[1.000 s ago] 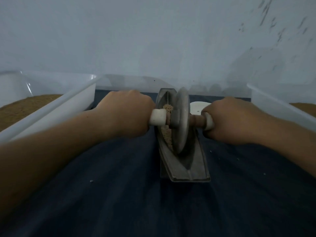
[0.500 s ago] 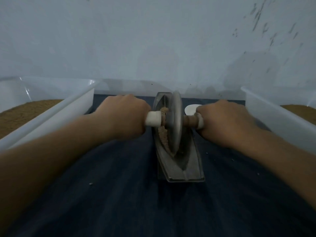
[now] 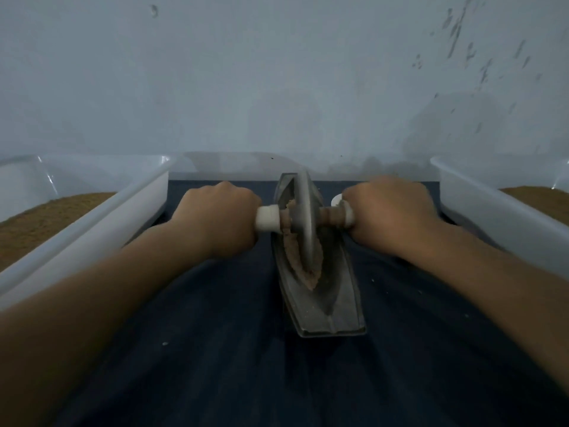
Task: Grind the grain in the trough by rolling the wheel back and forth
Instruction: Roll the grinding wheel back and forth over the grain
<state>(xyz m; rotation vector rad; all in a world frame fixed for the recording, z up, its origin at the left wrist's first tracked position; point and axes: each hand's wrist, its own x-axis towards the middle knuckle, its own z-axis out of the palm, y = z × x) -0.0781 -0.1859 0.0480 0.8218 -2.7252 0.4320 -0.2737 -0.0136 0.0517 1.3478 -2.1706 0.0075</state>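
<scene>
A grey boat-shaped metal trough [image 3: 332, 306] lies lengthwise on a dark blue cloth. A grey metal wheel [image 3: 306, 217] stands on edge in the trough's far half, on an axle with white handle ends. My left hand [image 3: 220, 220] grips the left handle [image 3: 267, 222] and my right hand [image 3: 389, 214] grips the right handle. Brownish ground grain [image 3: 300, 263] lies in the groove just left of and in front of the wheel. The near end of the trough shows bare metal.
A white plastic tub [image 3: 101, 229] holding brown grain stands at the left, and another white tub [image 3: 498, 217] with brown grain at the right. A pale wall rises close behind. A small white round object [image 3: 336, 199] peeks out behind my right hand. Crumbs dot the cloth.
Both hands have pushed the wheel away from me along the trough toward its far end. More of the ground grain and the near groove now shows in front of the wheel.
</scene>
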